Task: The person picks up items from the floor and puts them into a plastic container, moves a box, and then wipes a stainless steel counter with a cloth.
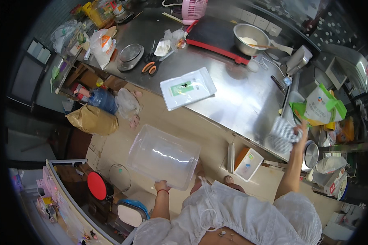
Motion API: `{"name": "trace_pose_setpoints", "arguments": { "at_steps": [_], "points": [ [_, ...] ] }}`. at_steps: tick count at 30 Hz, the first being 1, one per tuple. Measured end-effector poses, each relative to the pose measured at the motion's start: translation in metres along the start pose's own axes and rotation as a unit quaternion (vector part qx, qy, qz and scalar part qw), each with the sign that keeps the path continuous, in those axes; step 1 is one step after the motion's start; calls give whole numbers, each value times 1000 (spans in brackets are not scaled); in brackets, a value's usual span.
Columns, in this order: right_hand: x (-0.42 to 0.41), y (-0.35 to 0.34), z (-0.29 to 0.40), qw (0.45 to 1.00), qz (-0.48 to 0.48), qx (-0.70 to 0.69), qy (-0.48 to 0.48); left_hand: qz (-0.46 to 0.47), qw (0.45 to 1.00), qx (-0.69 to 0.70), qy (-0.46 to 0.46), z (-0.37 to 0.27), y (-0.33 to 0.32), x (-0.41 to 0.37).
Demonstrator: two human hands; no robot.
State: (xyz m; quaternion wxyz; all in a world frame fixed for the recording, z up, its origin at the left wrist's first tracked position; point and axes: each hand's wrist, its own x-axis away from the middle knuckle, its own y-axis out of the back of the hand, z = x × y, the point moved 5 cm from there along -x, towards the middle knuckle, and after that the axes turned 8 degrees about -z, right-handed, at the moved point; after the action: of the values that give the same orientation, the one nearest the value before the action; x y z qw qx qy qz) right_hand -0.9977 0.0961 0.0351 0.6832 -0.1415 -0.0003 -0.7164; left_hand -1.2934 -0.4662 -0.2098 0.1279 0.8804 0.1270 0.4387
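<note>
My left hand [162, 185] grips the near rim of a transparent plastic bin [164, 156], which hangs over the tiled floor to the left of my legs. Nothing shows inside it apart from a streak of reflected light. Out to the right, my right hand [300, 136] has hold of a grey-and-white checked cloth [281, 134] at the right end of the steel counter [233, 101]; hand and cloth are blurred. On the counter's front edge lies a flat white pouch [188, 88] with a green label, its near corner jutting over the floor.
Farther back stand a black-and-red electric griddle [216, 39], a steel bowl [251, 38] holding white powder, orange-handled scissors [150, 68] and a scale [130, 57]. A green-white bag [320, 105] sits right. On the floor are a white-orange box [248, 163], a brown sack [92, 120] and a bin [132, 211].
</note>
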Motion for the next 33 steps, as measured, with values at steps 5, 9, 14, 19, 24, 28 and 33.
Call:
{"name": "trace_pose_setpoints", "arguments": {
  "at_steps": [5, 9, 14, 19, 24, 28, 33],
  "points": [
    [21, -205, -97, 885, 282, 356, -98, -32, 999, -26, -5, -39, 7, -27],
    [11, -307, -143, 842, 279, 458, -49, -30, 999, -11, 16, -51, 8, -34],
    [19, -350, -157, 771, 334, 541, 40, -40, 998, 18, 37, -37, 25, -55],
    [60, -337, -73, 912, 316, 220, 142, -11, 997, 1, 76, -28, 12, -69],
    [96, -241, 55, 891, 244, 288, 253, -21, 984, -150, 90, -29, 14, -56],
    [95, -80, 121, 897, 44, 335, 285, -18, 981, -167, 95, -18, 24, -67],
    [107, 117, 159, 932, -222, 130, 255, -2, 986, -143, 82, -3, 31, -76]
  ]
}}
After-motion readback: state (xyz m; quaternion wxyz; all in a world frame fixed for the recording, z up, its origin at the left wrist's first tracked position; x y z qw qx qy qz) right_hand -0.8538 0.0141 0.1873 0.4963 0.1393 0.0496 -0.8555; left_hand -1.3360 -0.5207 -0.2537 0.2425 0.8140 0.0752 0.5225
